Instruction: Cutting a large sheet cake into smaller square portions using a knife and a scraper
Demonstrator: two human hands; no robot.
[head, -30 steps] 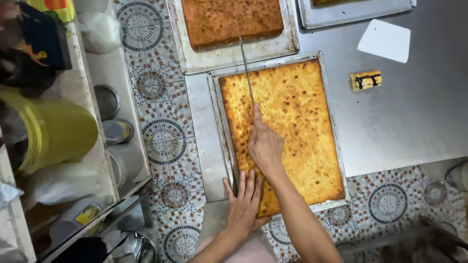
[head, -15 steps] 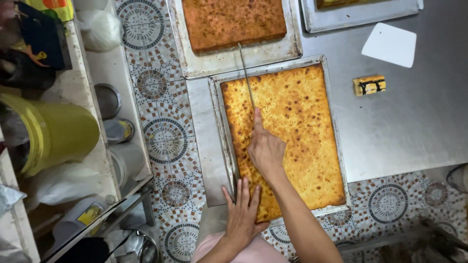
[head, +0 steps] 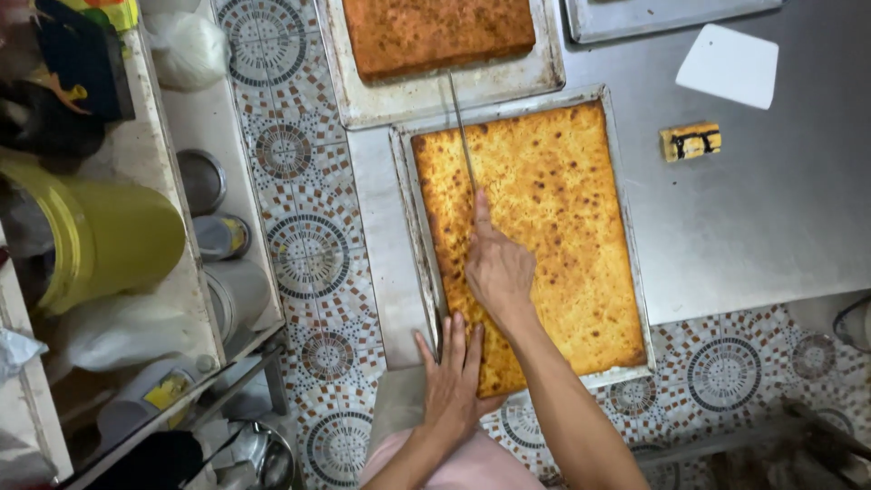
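Note:
A golden sheet cake [head: 553, 227] fills a metal baking tray [head: 404, 209] on a steel table. My right hand [head: 497, 263] grips a long thin knife [head: 461, 132], its forefinger laid along the blade, which cuts into the cake near its left side and points away from me. My left hand [head: 451, 377] lies flat, fingers spread, on the near left corner of the cake and tray. A second, darker brown cake [head: 435, 32] rests in another tray [head: 363, 100] just beyond.
A white plastic scraper [head: 731, 65] and a small yellow-and-dark cake piece [head: 691, 141] lie on the steel table [head: 771, 227] to the right. Patterned tiled floor [head: 299, 245] shows at the left, beside a shelf with a yellow bucket [head: 100, 236], tins and bags.
My right hand with the knife has drawn slightly toward me along the cut line. My left hand stays pressed on the near corner.

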